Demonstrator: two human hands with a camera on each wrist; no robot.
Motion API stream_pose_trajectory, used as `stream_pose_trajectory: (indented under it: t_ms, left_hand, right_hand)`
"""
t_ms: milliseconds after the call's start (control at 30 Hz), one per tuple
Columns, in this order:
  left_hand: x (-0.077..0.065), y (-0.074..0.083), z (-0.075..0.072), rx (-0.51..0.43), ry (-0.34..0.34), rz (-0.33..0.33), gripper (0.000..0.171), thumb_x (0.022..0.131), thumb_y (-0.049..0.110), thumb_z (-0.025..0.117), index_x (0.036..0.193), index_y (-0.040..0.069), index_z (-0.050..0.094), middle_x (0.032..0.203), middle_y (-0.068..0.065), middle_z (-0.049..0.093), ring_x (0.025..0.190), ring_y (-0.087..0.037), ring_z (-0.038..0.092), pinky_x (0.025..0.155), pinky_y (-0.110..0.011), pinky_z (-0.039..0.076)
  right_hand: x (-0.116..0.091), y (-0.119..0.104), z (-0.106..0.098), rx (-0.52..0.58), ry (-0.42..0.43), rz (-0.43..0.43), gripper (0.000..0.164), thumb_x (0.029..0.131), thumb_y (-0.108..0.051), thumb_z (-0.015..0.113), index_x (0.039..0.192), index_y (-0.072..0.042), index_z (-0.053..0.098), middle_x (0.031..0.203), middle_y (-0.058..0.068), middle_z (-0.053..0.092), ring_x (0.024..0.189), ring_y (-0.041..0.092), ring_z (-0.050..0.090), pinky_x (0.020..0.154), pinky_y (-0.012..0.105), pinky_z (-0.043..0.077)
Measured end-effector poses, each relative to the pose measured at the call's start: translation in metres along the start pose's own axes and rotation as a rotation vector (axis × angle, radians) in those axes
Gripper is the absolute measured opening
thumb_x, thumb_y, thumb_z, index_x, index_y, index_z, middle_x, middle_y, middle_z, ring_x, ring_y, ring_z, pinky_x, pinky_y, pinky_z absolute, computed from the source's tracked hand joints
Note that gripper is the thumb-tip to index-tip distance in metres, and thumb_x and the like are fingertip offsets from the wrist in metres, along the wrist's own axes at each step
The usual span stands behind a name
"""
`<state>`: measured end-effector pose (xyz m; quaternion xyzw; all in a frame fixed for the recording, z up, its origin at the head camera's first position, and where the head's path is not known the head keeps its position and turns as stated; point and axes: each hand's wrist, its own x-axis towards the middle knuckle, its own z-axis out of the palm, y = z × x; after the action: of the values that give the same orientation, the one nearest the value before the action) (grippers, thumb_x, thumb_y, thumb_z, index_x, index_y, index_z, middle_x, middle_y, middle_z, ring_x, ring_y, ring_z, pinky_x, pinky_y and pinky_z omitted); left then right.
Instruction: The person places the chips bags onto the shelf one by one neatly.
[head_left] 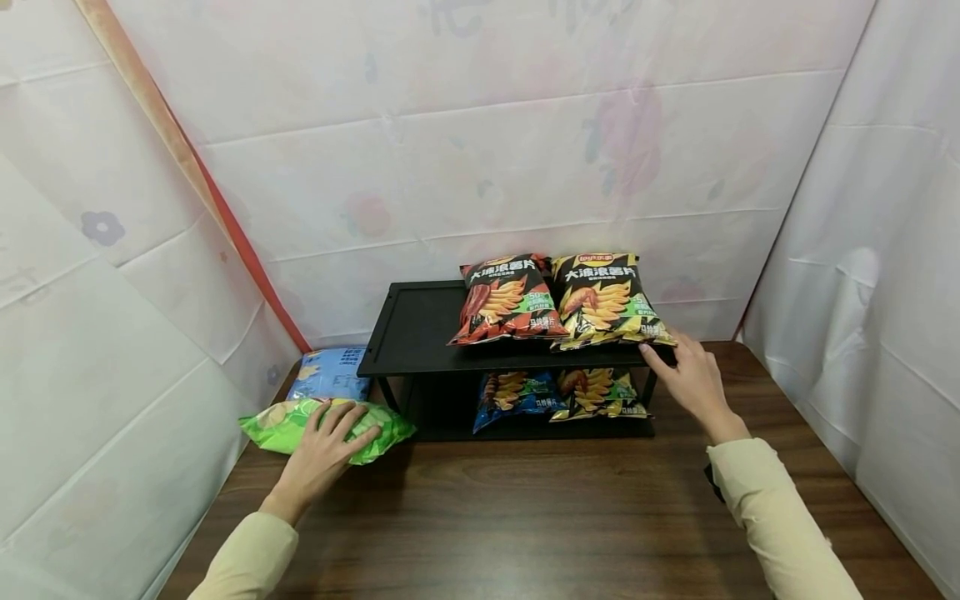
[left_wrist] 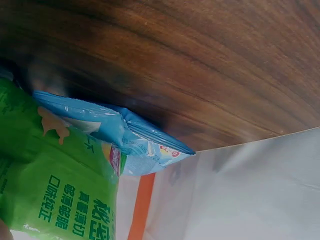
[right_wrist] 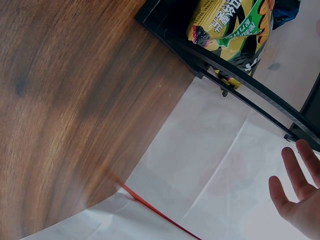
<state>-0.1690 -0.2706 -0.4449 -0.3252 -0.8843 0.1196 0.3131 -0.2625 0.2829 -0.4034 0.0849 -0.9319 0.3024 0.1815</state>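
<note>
My left hand [head_left: 321,454] grips a green bag of chips [head_left: 273,427] from above, fingers spread over its face. In the left wrist view the green bag [left_wrist: 60,185] fills the left side, in front of a blue bag [left_wrist: 142,142]. My right hand [head_left: 699,379] is at the right end of the black two-tier shelf [head_left: 420,329], thumb at the front corner below a yellow-and-black bag of chips [head_left: 603,300]. In the right wrist view that hand's fingers [right_wrist: 296,175] are extended beside the upper tier. Whether they touch the shelf is unclear.
A red-and-black bag [head_left: 510,304] lies beside the yellow one on the top tier. Below are a blue bag [head_left: 517,396] and another yellow bag [head_left: 600,393]. A light-blue bag [head_left: 330,373] lies left of the shelf. White cloth walls [head_left: 525,167] enclose the wooden table [head_left: 510,517].
</note>
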Motion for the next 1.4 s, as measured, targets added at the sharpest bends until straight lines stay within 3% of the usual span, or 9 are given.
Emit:
stream_pose_trajectory:
  t_ms: [200, 367, 667, 867, 1067, 1400]
  left_hand:
    - [-0.005, 0.002, 0.001, -0.005, -0.044, 0.010, 0.080, 0.047, 0.030, 0.088, 0.119, 0.025, 0.053, 0.128, -0.016, 0.049, 0.117, -0.039, 0.044, 0.098, -0.061, 0.032]
    - [-0.010, 0.005, 0.002, -0.063, -0.050, 0.021, 0.081, 0.048, 0.051, 0.082, 0.118, 0.022, 0.053, 0.128, -0.016, 0.050, 0.118, -0.041, 0.044, 0.095, -0.063, 0.032]
    - [-0.015, 0.009, 0.005, -0.121, -0.074, 0.005, 0.091, 0.044, 0.061, 0.078, 0.121, 0.020, 0.053, 0.128, -0.014, 0.050, 0.119, -0.042, 0.042, 0.094, -0.062, 0.032]
    - [-0.015, 0.011, 0.004, -0.135, -0.149, -0.023, 0.104, 0.041, 0.059, 0.082, 0.131, 0.022, 0.047, 0.133, -0.013, 0.046, 0.121, -0.042, 0.041, 0.096, -0.062, 0.031]
    - [-0.012, 0.013, 0.000, -0.146, -0.186, -0.031, 0.102, 0.045, 0.049, 0.085, 0.135, 0.024, 0.044, 0.131, -0.011, 0.048, 0.116, -0.040, 0.046, 0.094, -0.061, 0.035]
    - [-0.010, 0.009, -0.005, -0.116, -0.156, 0.043, 0.093, 0.048, 0.034, 0.086, 0.132, 0.020, 0.049, 0.121, -0.009, 0.056, 0.108, -0.033, 0.051, 0.086, -0.055, 0.042]
  right_hand:
    - [-0.001, 0.000, 0.000, 0.010, -0.002, 0.005, 0.071, 0.092, -0.048, 0.043, 0.140, 0.003, 0.033, 0.135, 0.033, 0.037, 0.121, 0.049, 0.035, 0.098, 0.064, 0.023]
    - [-0.003, 0.000, 0.000, 0.016, -0.004, 0.006, 0.070, 0.092, -0.048, 0.043, 0.140, 0.003, 0.033, 0.136, 0.033, 0.037, 0.121, 0.049, 0.034, 0.097, 0.065, 0.023]
    - [-0.003, 0.001, 0.000, 0.012, -0.010, 0.007, 0.071, 0.092, -0.048, 0.043, 0.140, 0.003, 0.032, 0.135, 0.033, 0.037, 0.120, 0.049, 0.035, 0.097, 0.064, 0.023]
    - [-0.003, 0.001, 0.000, 0.005, 0.000, -0.001, 0.071, 0.092, -0.048, 0.043, 0.139, 0.004, 0.034, 0.134, 0.034, 0.038, 0.118, 0.049, 0.037, 0.097, 0.064, 0.024]
    - [-0.002, 0.001, 0.000, 0.005, 0.008, -0.009, 0.070, 0.092, -0.047, 0.043, 0.138, 0.004, 0.035, 0.133, 0.033, 0.040, 0.115, 0.049, 0.040, 0.096, 0.063, 0.025]
    - [-0.001, 0.001, 0.000, -0.008, 0.030, -0.030, 0.068, 0.092, -0.046, 0.045, 0.137, 0.005, 0.038, 0.131, 0.033, 0.042, 0.105, 0.049, 0.047, 0.090, 0.062, 0.035]
